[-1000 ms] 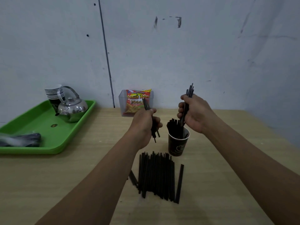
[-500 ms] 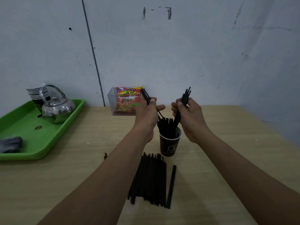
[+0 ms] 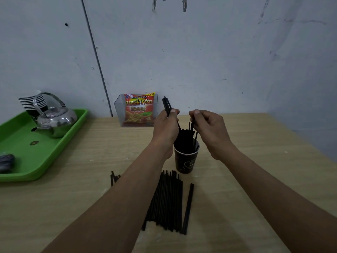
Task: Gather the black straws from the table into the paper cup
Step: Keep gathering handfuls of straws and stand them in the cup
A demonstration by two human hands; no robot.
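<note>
A dark paper cup stands on the wooden table, with several black straws upright inside it. My left hand hovers just left of the cup's mouth and pinches a few black straws that stick up past the thumb. My right hand is above the cup's right side, its fingertips pinching the top of a straw whose lower end is in the cup. A pile of loose black straws lies on the table in front of the cup, between my forearms. A few more straw ends show left of my left forearm.
A clear box holding a red snack bag stands against the wall behind the cup. On the left sits a green tray with a metal kettle, stacked paper cups and a dark bundle.
My right hand has lowered its straws into the cup, so little sticks up above it now. Both hands have drawn closer together over the cup. The view shifted slightly.
</note>
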